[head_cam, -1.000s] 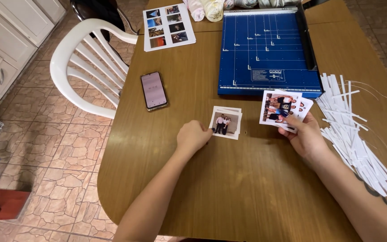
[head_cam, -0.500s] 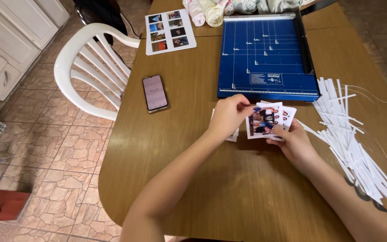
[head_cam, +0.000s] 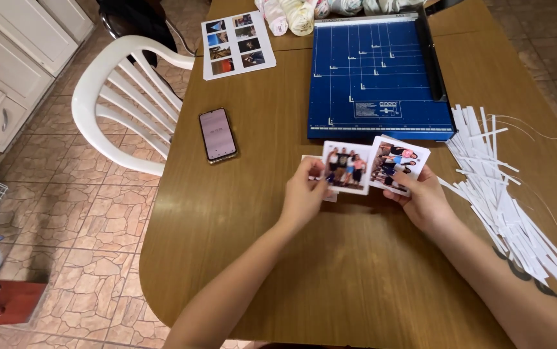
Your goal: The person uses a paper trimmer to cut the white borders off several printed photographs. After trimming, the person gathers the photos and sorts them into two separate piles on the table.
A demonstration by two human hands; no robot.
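Peeking out from under the left hand (head_cam: 305, 194), a third print (head_cam: 312, 161) lies on the bench (head_cam: 259, 213), mostly covered, so its picture cannot be made out. Faces in the 2 held photos are too small to read. Both elbows run off the bottom edge of the head view, and the right forearm is cut by the lower right corner.

That left hand comes up from below, its fingers (head_cam: 322, 184) closed on the lower left edge of a white-bordered group photo (head_cam: 347, 167), thumb on the front. Its neighbour, the right hand (head_cam: 425, 199), reaches in from the right with fingers (head_cam: 420, 174) pinched on a second photo (head_cam: 398, 161), which is tilted and touches or overlaps the first at its right edge. Both prints are held just above the bench, in front of the near edge of a blue paper cutter (head_cam: 375, 77).

A heap of white paper strips (head_cam: 504, 194) lies right of the hands. A phone (head_cam: 217, 134) rests face up to the left, well apart. A sheet of 6 small pictures (head_cam: 236, 42) sits at the far left corner, beside a white plastic chair (head_cam: 123, 103)
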